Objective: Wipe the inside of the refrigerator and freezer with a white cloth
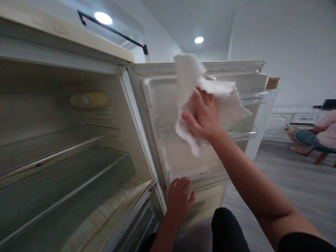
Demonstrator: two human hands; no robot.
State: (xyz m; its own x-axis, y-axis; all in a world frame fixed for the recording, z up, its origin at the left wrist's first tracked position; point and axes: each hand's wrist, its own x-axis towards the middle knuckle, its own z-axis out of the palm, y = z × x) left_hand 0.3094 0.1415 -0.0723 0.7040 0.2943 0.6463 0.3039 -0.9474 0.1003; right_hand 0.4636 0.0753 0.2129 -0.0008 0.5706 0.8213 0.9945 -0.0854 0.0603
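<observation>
In my right hand (206, 117) is a white cloth (189, 80), with thumb and fingers closed on it and its loose ends spread to both sides. I hold it up in front of the inner side of the open refrigerator door (168, 94); whether it touches the door I cannot tell. Lower down, my left hand (180, 197) lies at the door's bottom edge, near the hinge side, fingers stretched out and holding nothing. Clear door shelves (243, 134) cross the door behind the cloth and to its right.
The refrigerator compartment (124, 101) stands open at left, with a glass shelf (60, 140), a greenish drawer (78, 182) and a yellowish lamp cover (90, 99). A lower compartment (141, 227) lies beneath. My knee (228, 227) is close below the door. A person (325, 129) sits far right near white cabinets (278, 124).
</observation>
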